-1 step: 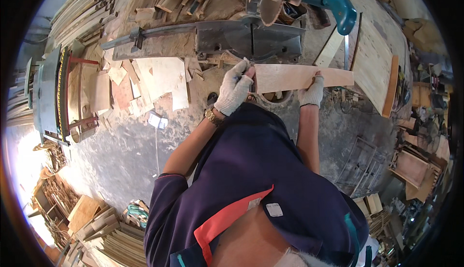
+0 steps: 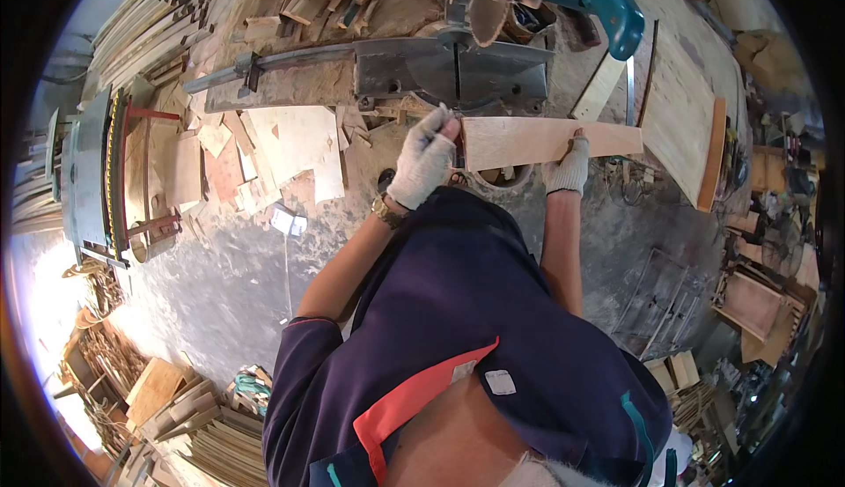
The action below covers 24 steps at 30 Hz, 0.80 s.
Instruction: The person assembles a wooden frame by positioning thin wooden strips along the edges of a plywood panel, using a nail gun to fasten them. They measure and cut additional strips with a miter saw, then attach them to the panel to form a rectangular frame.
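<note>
A long pale wooden board (image 2: 519, 141), wider at its left end, is held level in front of me, just on my side of the saw's base. My right hand (image 2: 568, 168), in a white knit glove with bare fingertips, grips its near edge, thumb on top. My left hand (image 2: 421, 163), gloved the same way, is at the board's left end with fingers bent together. Something small and dark shows by its thumb, too little to name. Beyond the board stands a mitre saw with a dark metal base (image 2: 400, 69), a round toothed blade (image 2: 487, 20) and a teal handle (image 2: 625, 29).
A metal rail (image 2: 308, 57) runs left from the saw base. Plywood offcuts (image 2: 304, 148) lie at the left, near a red-framed machine (image 2: 101, 174). A wide wooden panel (image 2: 682, 104) leans at the right. Timber strips (image 2: 163, 25) are stacked at the far left.
My left hand has shifted very slightly at the board's end, its fingers a little more raised. The board and my right hand stay almost in place.
</note>
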Tool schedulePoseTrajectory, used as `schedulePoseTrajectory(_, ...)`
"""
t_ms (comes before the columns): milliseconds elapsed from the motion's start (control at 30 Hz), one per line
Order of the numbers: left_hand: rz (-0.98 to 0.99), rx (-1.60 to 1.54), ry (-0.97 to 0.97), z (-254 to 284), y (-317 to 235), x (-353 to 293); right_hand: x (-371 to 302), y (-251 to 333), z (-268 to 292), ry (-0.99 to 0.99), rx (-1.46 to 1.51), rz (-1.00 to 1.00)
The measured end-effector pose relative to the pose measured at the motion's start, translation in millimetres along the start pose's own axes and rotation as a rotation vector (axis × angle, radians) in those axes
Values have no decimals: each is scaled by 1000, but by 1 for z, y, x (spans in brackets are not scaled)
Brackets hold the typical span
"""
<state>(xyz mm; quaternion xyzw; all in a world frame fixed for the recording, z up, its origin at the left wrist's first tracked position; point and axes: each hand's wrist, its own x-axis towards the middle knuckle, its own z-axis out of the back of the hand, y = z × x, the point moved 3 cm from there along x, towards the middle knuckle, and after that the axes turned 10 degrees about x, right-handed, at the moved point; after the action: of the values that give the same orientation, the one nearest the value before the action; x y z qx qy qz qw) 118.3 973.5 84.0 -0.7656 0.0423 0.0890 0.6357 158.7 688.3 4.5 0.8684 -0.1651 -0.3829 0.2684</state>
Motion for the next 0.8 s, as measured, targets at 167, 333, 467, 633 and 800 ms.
schedulePoseTrajectory(167,101,-321,-13,14,34,24,3,4,7,21,57,-93)
schedulePoseTrajectory(333,31,-142,34,20,38,21,12,5,5,-4,46,-79)
schedulePoseTrajectory(467,67,48,218,6,13,4,20,8,8,-16,70,-110)
schedulePoseTrajectory(633,114,123,450,-10,-9,-12,12,9,0,24,59,-102)
schedulePoseTrajectory(800,65,17,539,-13,-5,-11,9,7,-6,-16,75,-125)
